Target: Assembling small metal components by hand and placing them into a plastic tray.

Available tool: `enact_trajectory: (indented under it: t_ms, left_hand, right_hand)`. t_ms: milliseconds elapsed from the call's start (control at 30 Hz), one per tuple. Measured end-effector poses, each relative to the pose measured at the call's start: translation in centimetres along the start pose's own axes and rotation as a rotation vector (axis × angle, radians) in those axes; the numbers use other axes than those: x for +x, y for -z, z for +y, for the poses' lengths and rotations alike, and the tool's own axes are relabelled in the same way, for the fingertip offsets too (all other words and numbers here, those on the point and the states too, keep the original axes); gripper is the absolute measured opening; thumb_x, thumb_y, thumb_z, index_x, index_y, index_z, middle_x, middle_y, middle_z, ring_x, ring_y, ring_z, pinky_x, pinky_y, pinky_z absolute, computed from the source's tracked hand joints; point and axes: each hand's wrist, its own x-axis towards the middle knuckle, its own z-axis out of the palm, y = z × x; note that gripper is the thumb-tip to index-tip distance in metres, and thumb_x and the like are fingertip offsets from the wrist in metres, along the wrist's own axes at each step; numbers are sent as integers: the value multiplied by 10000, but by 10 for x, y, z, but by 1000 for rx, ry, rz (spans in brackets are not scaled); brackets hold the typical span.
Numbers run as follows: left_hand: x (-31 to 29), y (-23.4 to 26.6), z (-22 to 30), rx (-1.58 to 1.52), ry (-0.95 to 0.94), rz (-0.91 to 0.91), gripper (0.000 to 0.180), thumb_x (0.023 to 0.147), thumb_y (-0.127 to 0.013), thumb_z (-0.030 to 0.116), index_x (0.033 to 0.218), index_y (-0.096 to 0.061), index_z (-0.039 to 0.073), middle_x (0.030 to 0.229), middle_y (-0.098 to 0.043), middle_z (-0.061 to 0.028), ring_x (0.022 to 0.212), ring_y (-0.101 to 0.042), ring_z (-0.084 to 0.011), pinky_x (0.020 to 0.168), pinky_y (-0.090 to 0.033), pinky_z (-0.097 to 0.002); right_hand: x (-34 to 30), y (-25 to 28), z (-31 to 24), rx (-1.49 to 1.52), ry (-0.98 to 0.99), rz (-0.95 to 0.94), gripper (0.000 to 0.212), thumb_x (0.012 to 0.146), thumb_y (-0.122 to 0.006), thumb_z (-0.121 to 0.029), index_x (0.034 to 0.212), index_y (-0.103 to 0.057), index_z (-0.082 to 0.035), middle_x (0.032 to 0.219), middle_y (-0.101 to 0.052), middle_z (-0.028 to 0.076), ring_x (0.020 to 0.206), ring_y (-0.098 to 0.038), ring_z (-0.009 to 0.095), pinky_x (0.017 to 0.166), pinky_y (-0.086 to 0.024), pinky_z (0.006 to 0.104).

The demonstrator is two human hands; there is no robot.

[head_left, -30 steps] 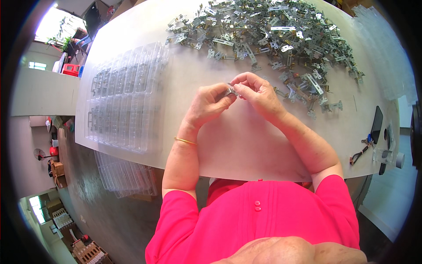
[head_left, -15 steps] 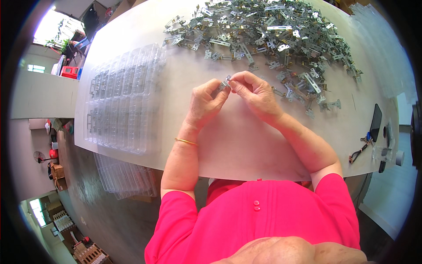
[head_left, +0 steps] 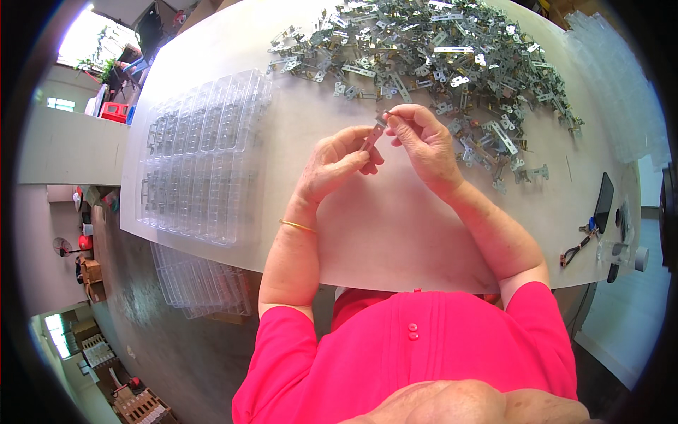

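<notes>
A small metal bracket [head_left: 372,137] is held over the middle of the table, slanting up to the right. My left hand [head_left: 339,157] pinches its lower part between thumb and fingers. At its upper end, the thumb and forefinger of my right hand [head_left: 424,143] are closed on the same bracket. Just beyond my hands spreads a large heap of loose metal brackets [head_left: 452,63], grey with some brass-coloured parts. To the left lies a clear plastic tray [head_left: 229,159], its compartments holding rows of metal parts.
More clear trays [head_left: 201,279] are stacked below the table's left edge. Clear plastic sheets or trays [head_left: 621,92] lie at the far right. A dark phone [head_left: 603,200], keys on a cord [head_left: 578,249] and a thin needle-like piece [head_left: 568,167] rest on the table's right side.
My hands have moved slightly apart and my right hand has risen. More of the bracket's length now shows between them, and it is turned more upright.
</notes>
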Motion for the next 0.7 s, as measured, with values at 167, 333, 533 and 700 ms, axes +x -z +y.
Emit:
enact_trajectory:
  t_ms: [167,333,533,700]
  left_hand:
    - [3,-1,0,19,-76,97,441,955,-625,62,1374,-501,-4,1032,-685,-136,872,-652,-175,788,-541,-312]
    - [6,-2,-3,-24,-191,147,481,915,-686,24,1359,-500,17,1029,-685,-85,880,-635,-141,784,-537,-287]
    - [6,-5,-6,91,-180,178,502,883,-702,-30,1346,-522,46,1030,-657,-38,923,-609,-95,822,-528,-259]
    - [8,-5,-9,133,-175,173,525,878,-687,-68,1360,-520,55,1033,-635,-29,954,-604,-88,855,-522,-246]
  right_hand:
    - [-6,1,-2,-323,61,8,108,948,-672,-108,1048,-694,-73,871,-686,18,763,-641,88,662,-514,256]
    - [-11,-5,-3,-448,262,-25,132,930,-667,-76,1059,-691,-62,932,-707,94,756,-677,194,663,-532,301]
    - [-13,-8,-3,-557,340,-11,131,916,-648,-51,1043,-677,-62,950,-698,121,813,-684,314,680,-543,361]
    - [-13,-4,-3,-643,339,-85,101,888,-658,-45,988,-662,-65,922,-684,135,819,-674,338,676,-537,384]
